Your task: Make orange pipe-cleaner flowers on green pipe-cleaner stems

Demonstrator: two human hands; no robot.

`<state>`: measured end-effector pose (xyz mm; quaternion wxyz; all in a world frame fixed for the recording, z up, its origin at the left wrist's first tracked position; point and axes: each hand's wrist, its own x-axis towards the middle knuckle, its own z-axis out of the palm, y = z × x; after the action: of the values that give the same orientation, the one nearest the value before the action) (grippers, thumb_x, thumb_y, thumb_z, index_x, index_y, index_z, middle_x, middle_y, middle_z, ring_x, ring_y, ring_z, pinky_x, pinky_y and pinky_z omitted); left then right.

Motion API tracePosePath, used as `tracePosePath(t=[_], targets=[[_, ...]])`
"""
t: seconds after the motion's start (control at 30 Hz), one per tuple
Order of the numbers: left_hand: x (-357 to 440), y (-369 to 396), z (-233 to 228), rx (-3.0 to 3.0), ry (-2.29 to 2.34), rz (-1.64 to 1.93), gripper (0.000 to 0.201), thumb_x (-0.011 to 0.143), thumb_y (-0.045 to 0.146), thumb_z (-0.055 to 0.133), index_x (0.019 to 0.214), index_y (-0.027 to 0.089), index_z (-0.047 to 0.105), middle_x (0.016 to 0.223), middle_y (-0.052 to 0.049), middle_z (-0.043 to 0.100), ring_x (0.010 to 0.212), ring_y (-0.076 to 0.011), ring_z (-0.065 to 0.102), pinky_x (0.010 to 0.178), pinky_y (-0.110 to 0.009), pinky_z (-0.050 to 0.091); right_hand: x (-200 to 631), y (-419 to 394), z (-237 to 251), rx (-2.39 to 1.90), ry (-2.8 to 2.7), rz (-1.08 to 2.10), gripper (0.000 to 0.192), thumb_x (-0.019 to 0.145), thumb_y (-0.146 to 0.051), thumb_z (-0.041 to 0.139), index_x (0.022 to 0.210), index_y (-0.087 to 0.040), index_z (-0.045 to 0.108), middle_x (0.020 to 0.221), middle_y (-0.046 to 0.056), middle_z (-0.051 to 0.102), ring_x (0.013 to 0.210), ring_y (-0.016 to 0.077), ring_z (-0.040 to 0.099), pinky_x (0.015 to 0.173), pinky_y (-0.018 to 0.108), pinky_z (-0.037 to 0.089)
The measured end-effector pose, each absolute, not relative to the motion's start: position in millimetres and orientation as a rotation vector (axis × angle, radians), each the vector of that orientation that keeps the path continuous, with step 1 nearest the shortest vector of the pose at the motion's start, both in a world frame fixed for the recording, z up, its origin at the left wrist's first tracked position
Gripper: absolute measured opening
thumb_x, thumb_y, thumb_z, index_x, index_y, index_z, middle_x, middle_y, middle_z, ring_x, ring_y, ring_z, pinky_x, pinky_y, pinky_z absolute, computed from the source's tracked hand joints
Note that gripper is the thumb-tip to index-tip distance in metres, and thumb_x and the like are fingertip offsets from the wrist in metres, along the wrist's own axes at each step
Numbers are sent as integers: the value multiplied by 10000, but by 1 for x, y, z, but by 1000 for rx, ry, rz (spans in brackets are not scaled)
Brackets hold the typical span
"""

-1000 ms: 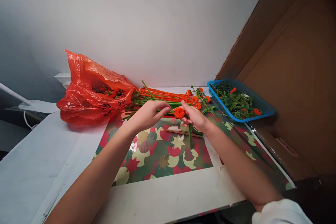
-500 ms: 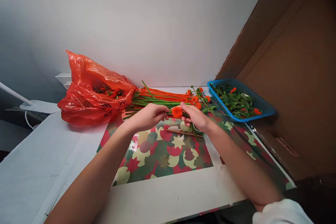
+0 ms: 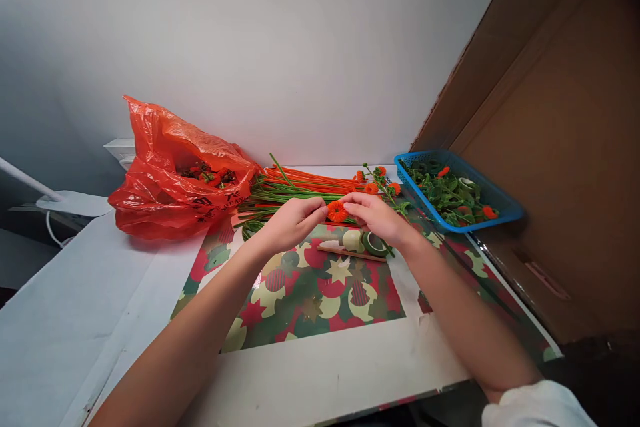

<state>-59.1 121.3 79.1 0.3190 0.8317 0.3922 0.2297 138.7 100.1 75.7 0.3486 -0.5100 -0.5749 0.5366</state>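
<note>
An orange fuzzy flower [image 3: 337, 211] is held up between my two hands over the table. My left hand [image 3: 294, 221] pinches its left edge with thumb and forefinger. From the other side, my right hand [image 3: 375, 215] has its fingertips closed on the right edge. Below my right hand sits a roll of green tape [image 3: 376, 244], beside a thin brown stick [image 3: 350, 253]. Behind both hands lie bundles of green fuzzy stems [image 3: 300, 195] and orange fuzzy stems [image 3: 315, 177]. Several finished-looking orange flowers [image 3: 394, 189] with green leaves rest just past my right hand.
An orange-red plastic bag [image 3: 165, 180] with flower pieces inside stands at left. At right, a blue basket [image 3: 463, 221] holds green leaves and a few orange flowers. A patterned sheet [image 3: 320, 300] covers the table middle. Cardboard [image 3: 555, 147] rises along the right side.
My right hand has turned, its fingers now reaching over to the flower's right edge. The flower has tilted slightly while staying in place, and the tape roll shows more clearly.
</note>
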Motion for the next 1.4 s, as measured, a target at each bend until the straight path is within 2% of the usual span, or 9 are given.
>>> tracePosePath(t=[0.13,0.2,0.37,0.57,1.27,1.4], targets=[[-60,123,77,2196,1006,648,352,919,379,399,627,184,374,583,57,295,539,-93,281,512,-232,227,146,100,77,-1254,-1632,1215,243,798,-395,585,865,-162,586,728,-18,520,638,108,441,566,238,337],[-61,124,76,2198,992,675,347,919,364,402,626,184,362,589,57,291,542,-90,277,512,-229,228,148,100,75,-1234,-1679,1124,211,817,-371,574,843,-162,591,762,-3,549,672,117,465,590,241,353],[-62,125,77,2230,934,706,348,922,345,401,619,183,347,590,57,291,540,-86,272,511,-230,231,148,99,75,-1292,-1671,959,190,844,-358,560,797,-174,572,593,-53,425,509,88,328,487,234,248],[-63,123,82,2271,907,729,332,913,295,395,611,189,309,577,58,266,524,-84,252,501,-234,221,154,97,86,-1301,-1665,916,190,851,-354,558,774,-180,537,539,-80,320,462,73,236,450,232,175],[-68,124,90,2328,845,696,324,888,281,417,591,187,328,554,57,262,514,-88,243,500,-244,214,165,92,98,-1297,-1748,900,209,879,-364,550,765,-191,528,588,-58,334,489,79,234,468,251,172],[-66,123,89,2316,857,685,329,884,289,423,590,189,313,551,59,253,511,-88,240,499,-242,212,167,94,96,-1313,-1756,894,206,882,-357,539,762,-191,522,569,-69,291,491,82,224,469,246,169]])
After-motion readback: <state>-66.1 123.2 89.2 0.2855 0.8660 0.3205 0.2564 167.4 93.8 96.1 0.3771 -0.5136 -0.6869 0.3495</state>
